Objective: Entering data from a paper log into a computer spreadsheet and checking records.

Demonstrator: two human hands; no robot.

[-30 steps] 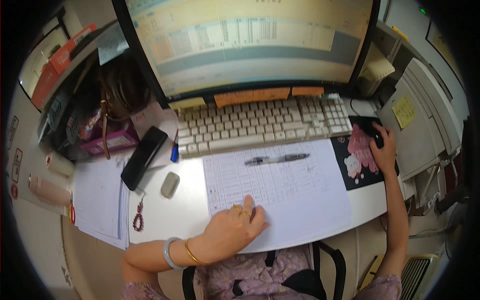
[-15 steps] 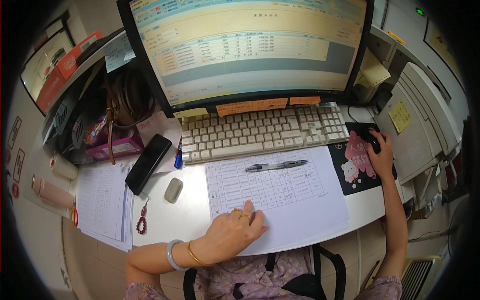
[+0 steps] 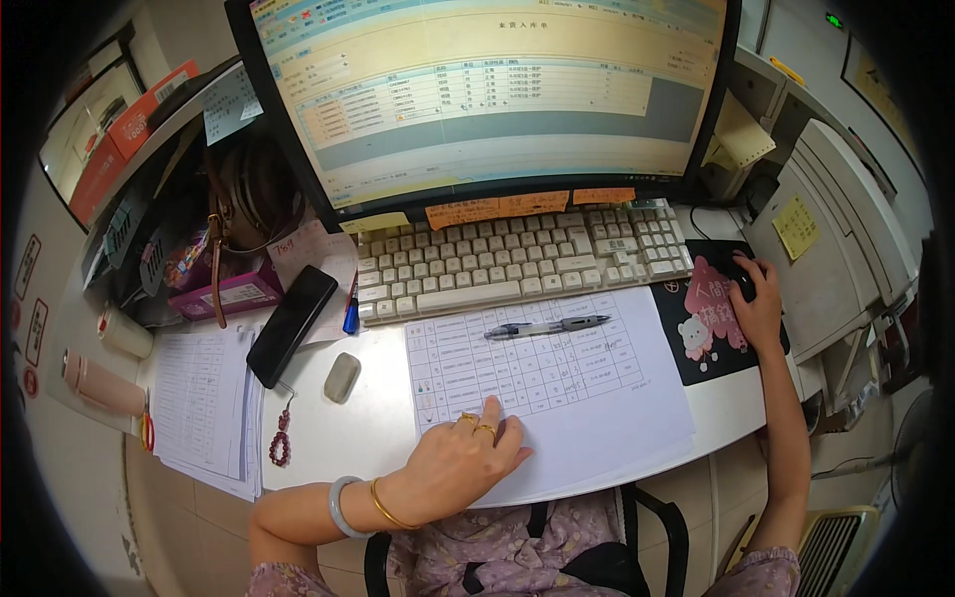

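A monitor (image 3: pixel 477 109) rises at the back of the white worktop (image 3: pixel 348 428), with the keyboard (image 3: pixel 497 271) just before it. Between keyboard and worktop's front edge lies a printed sheet (image 3: pixel 587 428). The black mouse pad (image 3: pixel 701 358) sits near the worktop's right edge. The left hand (image 3: pixel 468 453) rests on the sheet's lower left part, index finger extended, the others loosely curled, grasping nothing. The right hand (image 3: pixel 761 308) grasps the mouse (image 3: pixel 744 286) at the pad's upper right; fingers cover most of it, so its outline is unclear. A pen (image 3: pixel 547 327) lies near the sheet's top edge.
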